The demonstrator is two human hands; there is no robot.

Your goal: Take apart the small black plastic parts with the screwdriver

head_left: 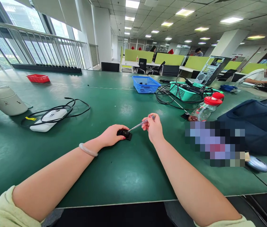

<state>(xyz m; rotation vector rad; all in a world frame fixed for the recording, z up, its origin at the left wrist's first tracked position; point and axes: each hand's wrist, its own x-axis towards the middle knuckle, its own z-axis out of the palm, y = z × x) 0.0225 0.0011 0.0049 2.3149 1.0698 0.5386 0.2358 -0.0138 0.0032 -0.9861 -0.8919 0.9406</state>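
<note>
On the green table, my left hand (112, 135) is closed round a small black part (128, 136), thumb and fingers on its sides; its exact kind cannot be made out. A pale bangle (88, 150) circles that wrist. My right hand (154, 126) grips a thin screwdriver (137, 126) by its clear-looking handle. The metal shaft slants down to the left, and its tip meets or lies just over the top of the black part. My fingers hide much of the handle.
Left lie a white device (49, 119) with a black cable and a white jug (6, 99). Farther back are red (38, 78) and blue (145, 85) baskets. Right are a cable-filled green basket (183, 93), a red-lidded jar (204, 108), a dark bag (253, 126) and a seated person.
</note>
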